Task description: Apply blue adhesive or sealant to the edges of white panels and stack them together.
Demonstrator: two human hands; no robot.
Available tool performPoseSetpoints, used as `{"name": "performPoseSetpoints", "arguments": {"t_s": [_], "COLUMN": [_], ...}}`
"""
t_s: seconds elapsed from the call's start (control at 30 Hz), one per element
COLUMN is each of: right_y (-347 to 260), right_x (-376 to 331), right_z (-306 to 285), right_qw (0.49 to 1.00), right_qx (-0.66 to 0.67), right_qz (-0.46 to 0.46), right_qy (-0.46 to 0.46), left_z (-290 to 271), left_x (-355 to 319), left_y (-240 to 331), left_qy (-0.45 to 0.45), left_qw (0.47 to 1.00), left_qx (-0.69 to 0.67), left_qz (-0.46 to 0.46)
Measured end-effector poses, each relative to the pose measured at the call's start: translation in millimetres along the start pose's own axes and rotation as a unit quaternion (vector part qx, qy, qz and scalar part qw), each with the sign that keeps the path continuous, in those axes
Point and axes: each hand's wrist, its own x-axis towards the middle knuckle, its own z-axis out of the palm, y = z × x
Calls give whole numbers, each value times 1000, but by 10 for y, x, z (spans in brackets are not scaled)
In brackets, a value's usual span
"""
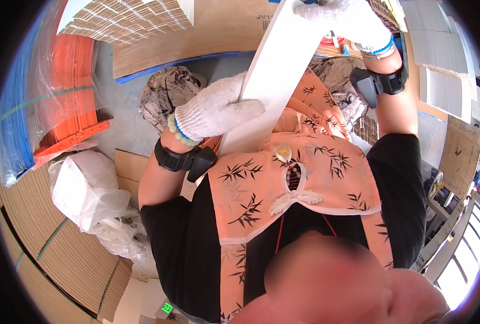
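A long, flat white board (275,70) slants across in front of my body, its near end against my orange bamboo-print apron (305,162). My left hand (218,108), in a white knitted glove, grips the board's left edge, with the thumb lying over its face and the other fingers hidden. Toward the far end, my gloved right hand (353,21) is closed on the board's right side; bright light washes out its fingers. Beneath that hand a small red item (332,40) partly shows, its kind unclear.
Stacked cardboard pieces (137,21) stand at the far left on a brown, blue-edged panel (213,46). Plastic-wrapped orange beams (72,81) and blue beams (24,108) line the left, with a white plastic bundle (83,183) and cardboard stacks (51,237) nearer. White panels (445,38) are stacked at right.
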Motion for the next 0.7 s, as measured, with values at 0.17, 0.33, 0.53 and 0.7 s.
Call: {"name": "performPoseSetpoints", "arguments": {"t_s": [0.17, 0.33, 0.53, 0.7], "right_y": [-50, 134, 785, 2132], "right_x": [-2, -48, -612, -1738], "right_z": [60, -24, -507, -728], "right_qw": [991, 985, 884, 807], "right_qx": [-115, -8, 70, 22], "right_qz": [-33, 52, 144, 263], "right_qy": [56, 163, 439, 528], "left_z": [-7, 25, -69, -231], "left_x": [-8, -64, -130, 127], "left_y": [-8, -69, -127, -162], "left_qy": [5, 30, 144, 299], "left_qw": [1000, 998, 956, 887], "left_qx": [-13, -59, -251, -350], "left_qz": [-3, 9, -51, -30]}}
